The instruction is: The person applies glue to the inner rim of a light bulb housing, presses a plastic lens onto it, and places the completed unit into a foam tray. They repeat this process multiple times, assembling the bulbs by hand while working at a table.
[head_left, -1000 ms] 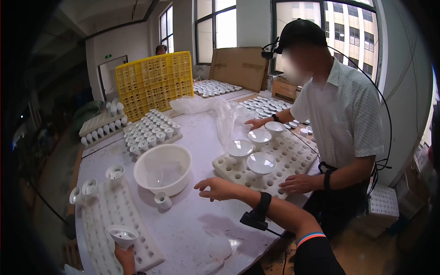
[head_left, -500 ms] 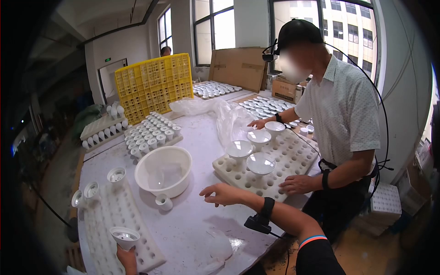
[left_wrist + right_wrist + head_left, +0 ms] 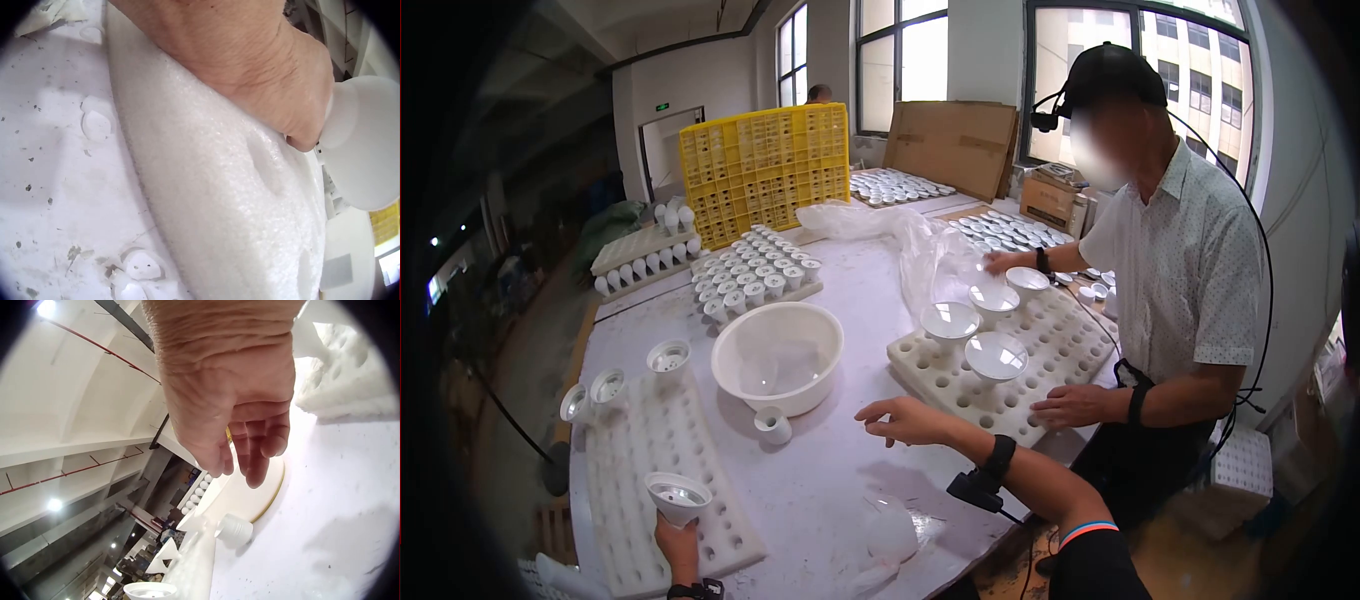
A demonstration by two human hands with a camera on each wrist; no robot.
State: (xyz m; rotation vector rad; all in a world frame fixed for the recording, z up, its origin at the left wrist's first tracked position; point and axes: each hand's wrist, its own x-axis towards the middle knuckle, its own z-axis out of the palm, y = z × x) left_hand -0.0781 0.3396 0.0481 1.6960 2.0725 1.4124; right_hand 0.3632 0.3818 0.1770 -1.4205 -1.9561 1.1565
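My left hand (image 3: 678, 545) grips the narrow lower end of a white flared lamp housing (image 3: 678, 492), its wide open end up. This is over the near end of a long white foam board (image 3: 650, 470) with rows of holes. In the left wrist view the housing (image 3: 365, 144) shows from the side, with my fingers wrapped round its neck. My right hand (image 3: 912, 420) hovers above the table, fingers loosely bent and holding nothing. Nearest to it are a small white cylindrical cup (image 3: 773, 427) and a large white basin (image 3: 830, 375) with clear plastic inside.
Several similar housings (image 3: 668, 358) stand at the foam board's far end. Behind the basin is a block of white cups (image 3: 755, 270), then a yellow crate (image 3: 765, 170). On the right, another person rests a hand (image 3: 1068, 405) on a second foam board (image 3: 920, 375) carrying wide white dishes (image 3: 997, 355).
The head view has swung slightly, so the scene sits further right. My left hand still holds the housing, and my right hand stays raised over the table with its fingers loosely bent.
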